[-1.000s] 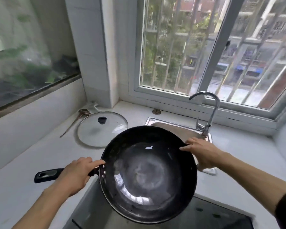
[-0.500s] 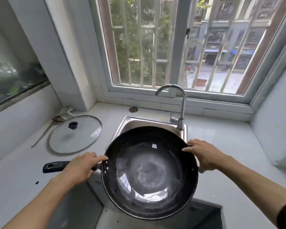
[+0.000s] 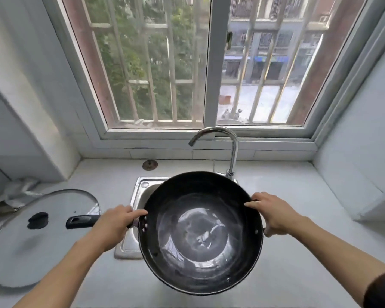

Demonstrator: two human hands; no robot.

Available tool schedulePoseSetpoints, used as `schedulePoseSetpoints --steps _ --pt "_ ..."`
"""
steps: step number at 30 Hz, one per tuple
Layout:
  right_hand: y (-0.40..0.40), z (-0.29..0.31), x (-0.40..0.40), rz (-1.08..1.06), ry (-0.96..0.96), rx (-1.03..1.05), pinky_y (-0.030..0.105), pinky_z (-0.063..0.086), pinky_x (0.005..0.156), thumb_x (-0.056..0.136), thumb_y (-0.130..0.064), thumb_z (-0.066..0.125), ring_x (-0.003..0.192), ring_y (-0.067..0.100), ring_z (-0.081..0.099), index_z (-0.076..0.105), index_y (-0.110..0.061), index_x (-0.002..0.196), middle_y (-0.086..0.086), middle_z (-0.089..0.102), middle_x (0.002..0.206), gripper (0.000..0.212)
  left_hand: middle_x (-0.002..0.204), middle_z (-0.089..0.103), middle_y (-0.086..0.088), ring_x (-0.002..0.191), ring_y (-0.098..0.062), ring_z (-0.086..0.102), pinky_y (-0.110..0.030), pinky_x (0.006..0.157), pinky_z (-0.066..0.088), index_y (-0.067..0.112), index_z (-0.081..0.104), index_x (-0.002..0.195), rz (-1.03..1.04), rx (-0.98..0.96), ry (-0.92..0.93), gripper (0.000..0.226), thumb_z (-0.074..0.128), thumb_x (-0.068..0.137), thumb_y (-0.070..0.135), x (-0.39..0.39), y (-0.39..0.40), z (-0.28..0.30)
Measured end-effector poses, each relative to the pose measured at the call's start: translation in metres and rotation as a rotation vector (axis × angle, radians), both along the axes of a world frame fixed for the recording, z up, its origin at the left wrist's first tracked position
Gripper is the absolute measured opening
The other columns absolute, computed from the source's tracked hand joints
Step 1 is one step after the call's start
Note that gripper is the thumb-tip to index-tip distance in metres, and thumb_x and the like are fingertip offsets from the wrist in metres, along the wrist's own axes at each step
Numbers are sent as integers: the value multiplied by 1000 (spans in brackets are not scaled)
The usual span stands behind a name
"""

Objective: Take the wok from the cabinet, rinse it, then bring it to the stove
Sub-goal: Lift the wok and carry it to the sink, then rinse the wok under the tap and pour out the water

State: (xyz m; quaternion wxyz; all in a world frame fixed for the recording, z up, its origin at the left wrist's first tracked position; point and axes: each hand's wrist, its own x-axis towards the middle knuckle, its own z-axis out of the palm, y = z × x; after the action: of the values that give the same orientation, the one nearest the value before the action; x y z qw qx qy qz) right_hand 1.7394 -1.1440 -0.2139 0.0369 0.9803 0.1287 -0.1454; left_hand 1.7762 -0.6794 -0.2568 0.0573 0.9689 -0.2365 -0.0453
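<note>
While we look down over the counter: both hands are on the pan, so let's call it.
Wok: we see the black wok (image 3: 200, 232) held level in the air over the steel sink (image 3: 135, 205), covering most of the basin, its shiny inside facing up at us.
Left hand: our left hand (image 3: 115, 227) wraps around the black handle (image 3: 80, 221) close to where it joins the bowl, index finger stretched along to the rim.
Right hand: our right hand (image 3: 273, 215) grips the far rim on the opposite side, fingers hooked over the edge, thumb below it.
Faucet: the chrome faucet (image 3: 229, 147) stands just behind the wok, spout curving to the left; we see no water running from it.
Lid: a glass lid (image 3: 38, 238) with a black knob lies flat on the white counter (image 3: 298, 192) to the left, and the handle's end hangs above its edge.
Behind: a barred window (image 3: 209, 63) looks onto trees and a street.
Small disc: a brown round piece (image 3: 149, 164) sits on the counter behind the sink.
</note>
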Motion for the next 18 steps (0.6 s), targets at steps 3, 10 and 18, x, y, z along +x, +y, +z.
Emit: schedulePoseSetpoints --steps 3,10,18 --pt "14 -17 23 -44 6 3 26 45 87 52 -34 77 117 17 43 44 -39 137 -10 45 129 91 86 57 11 79 -18 55 -33 64 48 45 51 127 -25 23 -16 75 66 70 -1 37 11 -16" --pt "30 -46 61 -70 82 6 26 45 92 57 -37 79 125 17 40 38 -37 144 -10 41 136 96 74 54 10 65 -17 55 -29 49 45 42 59 117 -47 127 -4 80 75 54 -4 88 21 -39" --pt "38 -75 110 -59 128 -14 30 43 101 59 -37 82 131 19 37 35 -37 146 -6 35 144 99 86 56 10 80 -19 55 -30 62 38 44 52 126 22 74 76 74 63 71 -4 112 26 -61"
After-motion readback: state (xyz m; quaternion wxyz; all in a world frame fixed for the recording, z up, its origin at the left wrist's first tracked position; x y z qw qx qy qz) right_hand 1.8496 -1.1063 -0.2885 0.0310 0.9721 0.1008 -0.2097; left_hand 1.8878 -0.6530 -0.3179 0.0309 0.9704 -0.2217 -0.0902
